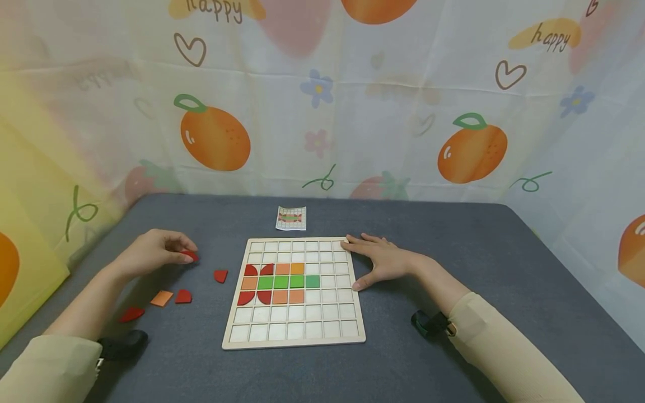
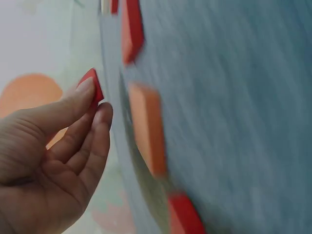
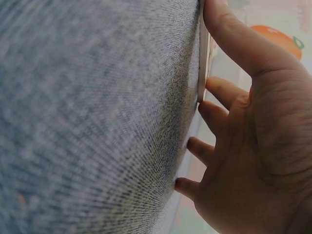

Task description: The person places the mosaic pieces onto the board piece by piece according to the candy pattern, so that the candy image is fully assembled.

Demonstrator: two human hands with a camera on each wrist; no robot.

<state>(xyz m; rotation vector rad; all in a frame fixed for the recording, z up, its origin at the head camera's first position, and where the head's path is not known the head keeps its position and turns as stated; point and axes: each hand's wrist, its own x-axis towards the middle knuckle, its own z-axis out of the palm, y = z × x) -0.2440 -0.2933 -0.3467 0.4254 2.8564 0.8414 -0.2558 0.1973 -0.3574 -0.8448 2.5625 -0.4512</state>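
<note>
Between thumb and fingertips my left hand (image 1: 156, 252) pinches a red tile (image 1: 190, 255), left of the wooden grid board (image 1: 292, 344). The left wrist view shows the same red tile (image 2: 93, 87) sticking out past the thumb. My right hand (image 1: 385, 260) lies with spread, extended fingers at the board's right edge, thumb and fingertips touching it near the far corner. Red quarter-round tiles (image 1: 246, 298), salmon squares (image 1: 283, 269), green squares (image 1: 280, 282), an orange square (image 1: 297, 268) and a teal square (image 1: 312, 281) fill part of the grid's middle rows.
Loose on the dark table (image 1: 393, 369) at the left lie red tiles (image 1: 220, 276) and one orange square tile (image 1: 162, 298). A small card (image 1: 290, 218) with a coloured grid pattern is behind the board. A printed curtain (image 1: 322, 112) hangs along the table's back.
</note>
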